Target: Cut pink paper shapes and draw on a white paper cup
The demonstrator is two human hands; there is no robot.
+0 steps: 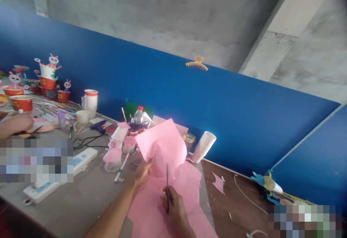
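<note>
My left hand grips the edge of a sheet of pink paper, which stands raised and slightly curled in front of me. In my right hand is a pair of scissors, fingers wrapped round the dark handles and the blade pointing away from me at the raised sheet. Whether the blades are apart is too small to tell. Beneath both hands more pink paper with cut, uneven edges covers the table. To the left of the raised sheet are a clear cup topped with pink paper and a white marker.
A white power strip and a blue glue gun lie left. Another person's hand works at the far left, near red paper bowls. A white paper roll leans by the blue partition, which carries a hair claw.
</note>
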